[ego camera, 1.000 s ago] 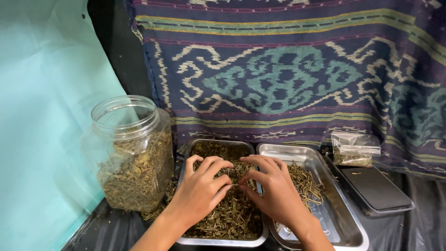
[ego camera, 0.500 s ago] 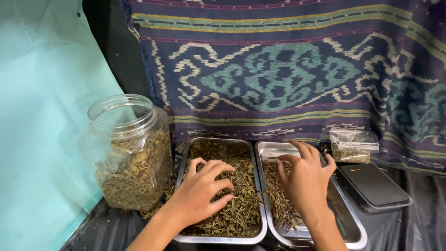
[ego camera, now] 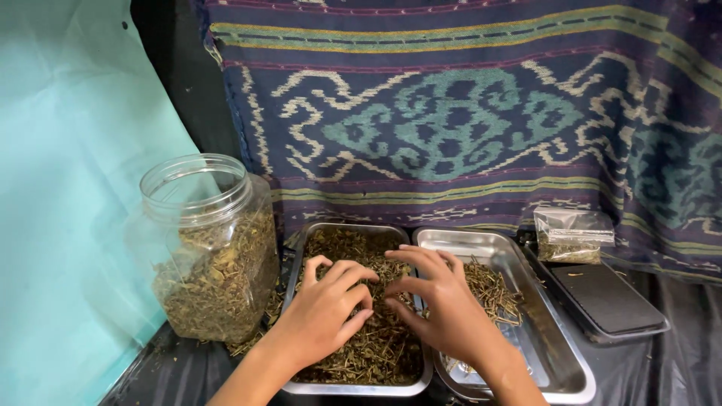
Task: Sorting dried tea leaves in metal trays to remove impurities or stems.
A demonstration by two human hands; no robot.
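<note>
1. Both hands, left hand (ego camera: 323, 312) and right hand (ego camera: 444, 308), rest with fingers loosely spread on dried herb stems (ego camera: 368, 346), grasping nothing.
2. Stems fill the left steel tray (ego camera: 353, 387) at lower centre, its long axis running away from the viewer.
3. Right steel tray (ego camera: 556, 361) touches it; a clear plastic jar (ego camera: 207, 248) crowds the left, and a dark flat scale (ego camera: 609, 301) sits right.

1. The left tray (ego camera: 295, 263) and the right tray (ego camera: 556, 361) are thin metal, smooth and dully shiny.
2. The dried herb (ego camera: 376, 346) in the left tray looks dry, rough and matt, a mass of stalks and flakes.
3. The jar (ego camera: 207, 240) is clear glossy plastic.
4. The backdrop cloth (ego camera: 466, 128) is woven fabric, matt and coarse.
5. The small bag (ego camera: 573, 234) is clear, crinkled plastic film.
6. The flat scale (ego camera: 605, 297) has a smooth, matt dark top.
7. The table cover (ego camera: 677, 368) is glossy black plastic sheet.
</note>
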